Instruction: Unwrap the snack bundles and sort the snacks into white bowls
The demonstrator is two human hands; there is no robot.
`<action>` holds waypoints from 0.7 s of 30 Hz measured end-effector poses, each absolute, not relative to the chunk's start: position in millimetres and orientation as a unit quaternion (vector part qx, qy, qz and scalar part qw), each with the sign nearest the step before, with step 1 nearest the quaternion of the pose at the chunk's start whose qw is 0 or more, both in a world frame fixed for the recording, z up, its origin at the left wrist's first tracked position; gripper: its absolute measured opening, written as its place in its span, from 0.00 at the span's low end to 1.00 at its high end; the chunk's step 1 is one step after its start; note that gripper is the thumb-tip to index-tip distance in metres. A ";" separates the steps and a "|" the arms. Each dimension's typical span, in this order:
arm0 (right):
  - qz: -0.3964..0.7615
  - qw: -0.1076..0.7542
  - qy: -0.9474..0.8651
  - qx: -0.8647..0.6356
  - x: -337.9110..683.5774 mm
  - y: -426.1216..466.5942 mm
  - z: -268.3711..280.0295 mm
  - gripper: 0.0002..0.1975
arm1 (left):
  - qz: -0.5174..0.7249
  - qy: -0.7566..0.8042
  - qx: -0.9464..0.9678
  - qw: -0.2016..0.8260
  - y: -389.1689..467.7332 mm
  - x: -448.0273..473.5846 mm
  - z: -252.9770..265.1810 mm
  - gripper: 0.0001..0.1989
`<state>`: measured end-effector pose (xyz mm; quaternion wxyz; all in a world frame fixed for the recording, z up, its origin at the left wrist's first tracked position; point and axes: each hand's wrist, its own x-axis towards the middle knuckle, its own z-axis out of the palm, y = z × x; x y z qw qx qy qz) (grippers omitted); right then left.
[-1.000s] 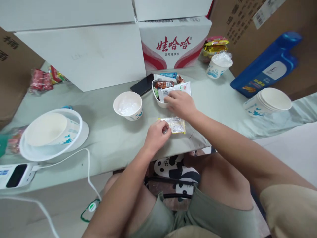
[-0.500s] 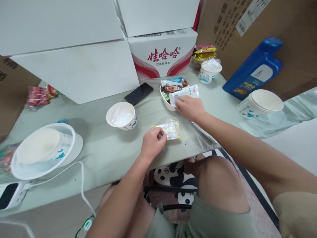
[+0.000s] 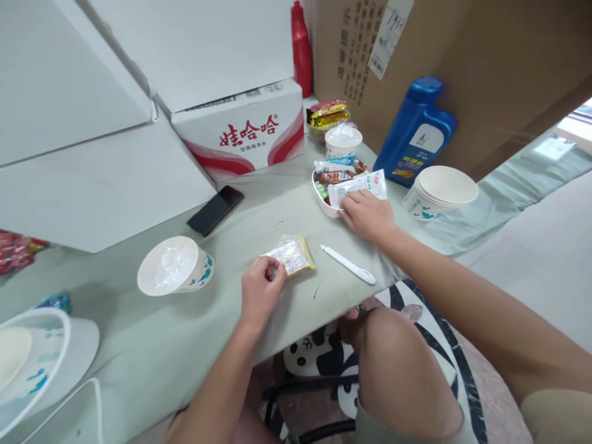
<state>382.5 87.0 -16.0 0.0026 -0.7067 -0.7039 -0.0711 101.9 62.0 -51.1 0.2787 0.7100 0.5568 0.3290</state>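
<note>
My left hand (image 3: 263,287) is closed at the near left corner of a clear packet (image 3: 291,256) with yellow edges, which lies flat on the table. My right hand (image 3: 367,213) grips the near right rim of a white bowl (image 3: 327,208), its thumb at the outside and the fingers partly hidden. Several wrapped snacks fill this bowl, among them a long white wrapper (image 3: 363,185) on top and a brown one (image 3: 333,177). Between the hands and nearer to me, a slim white utility knife (image 3: 349,264) rests on the tabletop.
A paper bowl with clear plastic (image 3: 171,265) and a phone (image 3: 215,209) stand left. Behind are a white carton (image 3: 245,142), another paper bowl (image 3: 343,143) and a blue bottle (image 3: 414,135). Stacked paper bowls (image 3: 439,194) are right; a plastic basin (image 3: 83,351) is front left.
My view has turned right. The snack bowl has slid right across the table with my right hand at its rim. The white knife, earlier mostly behind my arm, now shows. My left hand stays at the packet.
</note>
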 end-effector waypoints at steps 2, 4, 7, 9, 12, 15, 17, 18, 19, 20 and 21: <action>-0.075 0.013 -0.692 -0.718 392.9 92.2 -17.8 0.17 | 0.327 0.559 0.712 0.271 64.9 105.7 -50.7 0.09; -0.076 0.020 -0.681 -0.728 402.1 99.4 -19.1 0.17 | 0.322 0.562 0.715 0.263 66.3 107.3 -50.1 0.09; -0.077 0.026 -0.679 -0.729 412.6 112.4 -19.8 0.16 | 0.321 0.564 0.718 0.252 66.4 107.9 -49.7 0.10; -0.074 0.024 -0.684 -0.726 417.3 122.2 -19.9 0.16 | 0.321 0.563 0.719 0.250 66.1 108.1 -49.8 0.10; -0.065 0.018 -0.686 -0.725 421.4 138.5 -19.7 0.16 | 0.322 0.561 0.720 0.249 65.8 108.5 -50.0 0.10; -0.055 0.020 -0.684 -0.727 425.3 158.2 -19.6 0.17 | 0.323 0.560 0.723 0.244 66.0 108.6 -49.9 0.10; -0.050 0.024 -0.687 -0.725 429.4 173.2 -19.9 0.18 | 0.324 0.558 0.726 0.240 66.1 108.2 -49.9 0.11; -0.048 0.027 -0.689 -0.722 432.0 181.1 -20.4 0.18 | 0.325 0.556 0.727 0.238 66.2 107.8 -50.0 0.11; -0.047 0.029 -0.692 -0.720 434.8 189.3 -21.1 0.18 | 0.326 0.553 0.730 0.236 66.3 107.3 -50.2 0.11; -0.048 0.032 -0.693 -0.718 437.7 197.8 -22.1 0.18 | 0.328 0.551 0.731 0.233 66.4 106.8 -50.5 0.11; -0.050 0.034 -0.694 -0.717 440.7 206.5 -23.4 0.18 | 0.330 0.549 0.733 0.230 66.4 106.2 -50.9 0.11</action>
